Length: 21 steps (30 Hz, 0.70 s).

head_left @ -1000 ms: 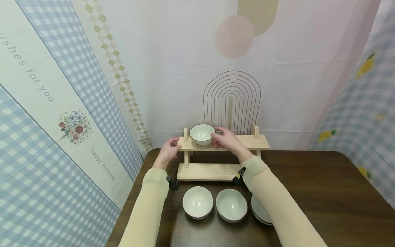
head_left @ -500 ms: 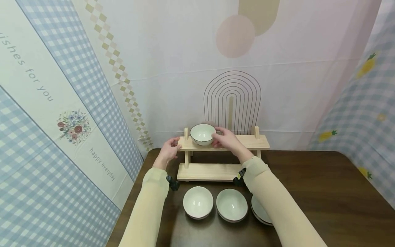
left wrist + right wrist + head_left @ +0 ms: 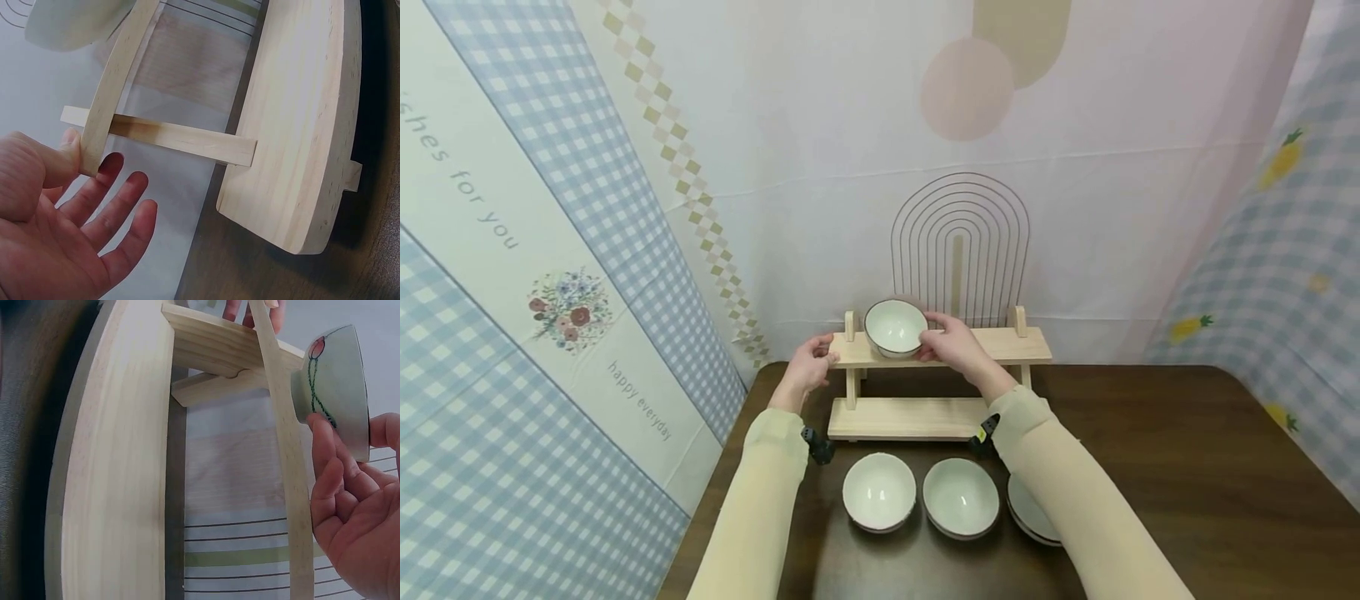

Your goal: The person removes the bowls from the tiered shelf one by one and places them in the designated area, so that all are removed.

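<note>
A small white bowl (image 3: 896, 327) with a dark rim is at the left part of the upper board of a two-tier wooden shelf (image 3: 910, 418). My right hand (image 3: 953, 343) pinches its right side, thumb at the rim and fingers against the outer wall. The bowl's mouth tips towards me; its outside, in the right wrist view, carries a painted red bud with green stems. At the upper board's left end, my left hand (image 3: 808, 365) grips the wood between thumb and index finger. The other fingers (image 3: 128, 245) of that hand are spread below the board.
In front of the shelf on the dark wooden table (image 3: 1150, 467) stand a white bowl (image 3: 880, 492), a pale greenish bowl (image 3: 961, 497) and, partly behind the right sleeve, stacked pale dishes (image 3: 1032, 510). A printed cloth (image 3: 820, 208) hangs right behind the shelf.
The bowl in my right hand has tipped further towards me, showing more of its inside, and shifted slightly right along the board. My left hand keeps its grip on the shelf end.
</note>
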Tool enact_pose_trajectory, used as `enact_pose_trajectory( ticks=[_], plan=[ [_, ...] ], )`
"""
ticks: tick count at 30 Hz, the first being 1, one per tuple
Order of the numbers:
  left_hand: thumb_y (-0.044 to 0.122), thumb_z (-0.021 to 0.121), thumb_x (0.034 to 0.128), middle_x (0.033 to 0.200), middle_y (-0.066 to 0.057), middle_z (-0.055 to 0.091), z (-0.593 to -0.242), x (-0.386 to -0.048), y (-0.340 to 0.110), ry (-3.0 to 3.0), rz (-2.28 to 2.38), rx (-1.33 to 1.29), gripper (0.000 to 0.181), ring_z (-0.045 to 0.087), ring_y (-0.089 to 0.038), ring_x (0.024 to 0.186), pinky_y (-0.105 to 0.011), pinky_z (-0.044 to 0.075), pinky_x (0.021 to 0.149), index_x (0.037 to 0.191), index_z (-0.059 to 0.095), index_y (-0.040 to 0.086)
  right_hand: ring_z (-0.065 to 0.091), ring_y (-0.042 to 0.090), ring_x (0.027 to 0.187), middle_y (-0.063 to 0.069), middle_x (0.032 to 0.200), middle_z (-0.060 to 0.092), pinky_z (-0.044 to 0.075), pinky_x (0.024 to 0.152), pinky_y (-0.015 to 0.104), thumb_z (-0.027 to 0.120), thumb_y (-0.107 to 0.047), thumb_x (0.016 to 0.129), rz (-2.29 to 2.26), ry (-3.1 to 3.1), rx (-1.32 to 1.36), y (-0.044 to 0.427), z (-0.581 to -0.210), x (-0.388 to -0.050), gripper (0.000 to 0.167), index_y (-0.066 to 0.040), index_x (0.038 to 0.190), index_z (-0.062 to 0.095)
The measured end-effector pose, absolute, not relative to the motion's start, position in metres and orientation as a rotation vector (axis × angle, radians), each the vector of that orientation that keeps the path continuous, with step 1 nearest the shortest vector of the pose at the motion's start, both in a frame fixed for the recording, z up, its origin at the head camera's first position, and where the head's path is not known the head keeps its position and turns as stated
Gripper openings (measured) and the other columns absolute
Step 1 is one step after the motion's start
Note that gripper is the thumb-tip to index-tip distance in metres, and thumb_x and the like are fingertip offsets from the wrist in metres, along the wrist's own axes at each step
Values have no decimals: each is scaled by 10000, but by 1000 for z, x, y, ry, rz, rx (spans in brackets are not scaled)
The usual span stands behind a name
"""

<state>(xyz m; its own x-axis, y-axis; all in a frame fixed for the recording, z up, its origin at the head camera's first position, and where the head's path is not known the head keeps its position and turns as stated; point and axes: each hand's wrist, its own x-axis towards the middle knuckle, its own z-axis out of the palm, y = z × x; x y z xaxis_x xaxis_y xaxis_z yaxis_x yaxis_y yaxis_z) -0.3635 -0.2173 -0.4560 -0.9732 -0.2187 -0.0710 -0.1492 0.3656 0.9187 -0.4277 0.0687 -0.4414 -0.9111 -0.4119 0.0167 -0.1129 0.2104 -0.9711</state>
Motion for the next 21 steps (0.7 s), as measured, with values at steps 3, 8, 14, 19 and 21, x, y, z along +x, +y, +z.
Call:
enact_pose_trajectory(
  ticks=[3,8,14,19,21],
  plan=[
    [101,604,1097,1447,-241,571,-455,-362,-216,-2541,-1689,337,501,587,-385,1232,-510,563,864,1587,502,81,739,194,826,144,973,784,623,817,313,563,-98,1004,-1795,2240,-493,68,-442,-426,663,-31,1639,385],
    [103,600,1100,1443,-239,577,-458,-363,-217,-2543,-1675,340,502,590,-382,1224,-490,565,841,1591,499,83,748,189,771,130,904,787,632,788,328,570,-72,980,-1842,2252,-482,66,-446,-424,655,-18,1617,426],
    [103,607,1097,1449,-235,576,-458,-362,-218,-2544,-1671,350,507,594,-380,1220,-451,561,804,1593,501,90,765,205,769,148,887,787,640,824,386,571,-68,978,-1899,2205,-449,74,-451,-416,643,-14,1606,440],
    [98,605,1096,1438,-235,580,-457,-362,-217,-2541,-1677,345,513,593,-365,1194,-413,546,771,1597,497,89,775,211,792,142,904,798,605,865,379,576,-116,981,-1880,2216,-432,90,-453,-407,651,-38,1612,438],
    [99,605,1096,1436,-232,581,-457,-363,-217,-2541,-1679,343,513,592,-360,1191,-411,544,772,1598,497,90,778,201,798,127,906,802,579,847,371,576,-136,989,-1857,2242,-442,97,-454,-404,641,-42,1610,445]
  ],
)
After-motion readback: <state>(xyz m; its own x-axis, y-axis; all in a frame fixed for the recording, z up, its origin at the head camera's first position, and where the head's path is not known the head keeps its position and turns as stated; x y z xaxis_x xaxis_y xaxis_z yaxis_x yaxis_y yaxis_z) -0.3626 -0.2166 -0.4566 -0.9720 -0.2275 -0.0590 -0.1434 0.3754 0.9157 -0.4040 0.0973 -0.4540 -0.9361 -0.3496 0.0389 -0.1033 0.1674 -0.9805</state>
